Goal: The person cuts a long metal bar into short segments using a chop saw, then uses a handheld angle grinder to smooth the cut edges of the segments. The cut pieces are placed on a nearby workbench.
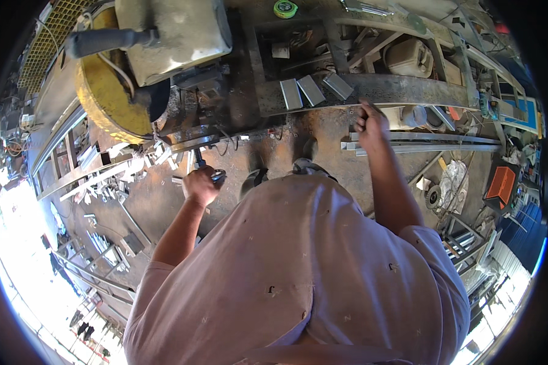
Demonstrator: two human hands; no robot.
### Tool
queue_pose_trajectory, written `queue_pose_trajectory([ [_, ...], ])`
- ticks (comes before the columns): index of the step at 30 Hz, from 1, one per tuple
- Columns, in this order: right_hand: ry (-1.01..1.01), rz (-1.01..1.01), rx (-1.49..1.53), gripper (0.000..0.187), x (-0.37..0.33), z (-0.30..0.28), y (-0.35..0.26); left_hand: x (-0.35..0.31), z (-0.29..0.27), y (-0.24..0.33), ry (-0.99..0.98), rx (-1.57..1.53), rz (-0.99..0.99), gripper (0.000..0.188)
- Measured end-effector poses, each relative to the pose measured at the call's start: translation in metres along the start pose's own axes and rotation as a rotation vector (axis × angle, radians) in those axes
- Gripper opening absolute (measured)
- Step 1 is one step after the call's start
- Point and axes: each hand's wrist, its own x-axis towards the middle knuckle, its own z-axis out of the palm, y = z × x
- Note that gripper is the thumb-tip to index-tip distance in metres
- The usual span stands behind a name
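Observation:
My left hand [201, 185] is closed around the crank handle [218, 175] at the end of a threaded vise screw [199, 157]. That screw runs up to the clamp of a cut-off saw with a yellow blade guard [106, 100], a grey motor housing [176, 36] and a black handle [106, 42]. Out to the right, my right hand [372, 126] hangs by the bench's near edge with its fingers curled; anything in them is hidden. Three short cut metal pieces, among them the middle metal piece [311, 90], lie on the steel bench [402, 89] just left of it.
A green tape measure [285, 8] lies at the far side. Long metal bars [432, 143] rest on the right below the bench. Metal offcuts [109, 176] litter the floor at left. A grey jerrycan-like container [409, 59] and an orange-topped box [501, 185] stand at right.

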Motion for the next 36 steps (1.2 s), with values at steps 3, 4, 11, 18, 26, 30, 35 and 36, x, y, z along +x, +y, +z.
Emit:
queue_pose_trajectory([
  [3,0.054,-0.274,-0.187,0.019,0.015,-0.047,-0.032,0.000,-0.002,0.004,-0.024,-0.020,-0.058,0.040],
  [4,0.140,-0.395,-0.284,0.022,0.027,-0.057,-0.043,0.001,-0.004,0.006,-0.048,-0.018,-0.084,0.042],
  [11,0.418,-0.716,-1.627,0.090,0.066,-0.075,-0.089,0.005,-0.003,0.027,-0.105,0.152,-0.212,0.046],
  [18,0.372,-0.474,-1.756,0.109,0.094,-0.047,-0.052,0.003,-0.004,0.023,-0.092,0.102,-0.198,0.045],
  [26,0.374,-0.293,-1.848,0.116,0.109,-0.044,-0.061,-0.001,0.005,0.019,-0.019,0.018,-0.138,0.041],
  [30,0.338,-0.192,-1.886,0.123,0.115,-0.044,-0.068,0.002,0.013,0.015,-0.002,0.015,-0.144,0.041],
  [35,0.339,-0.112,-1.903,0.126,0.123,-0.042,-0.072,-0.002,0.013,0.016,0.090,-0.032,-0.132,0.039],
  [36,0.331,-0.127,-1.902,0.127,0.124,-0.043,-0.071,-0.002,0.012,0.017,0.085,-0.030,-0.131,0.039],
])
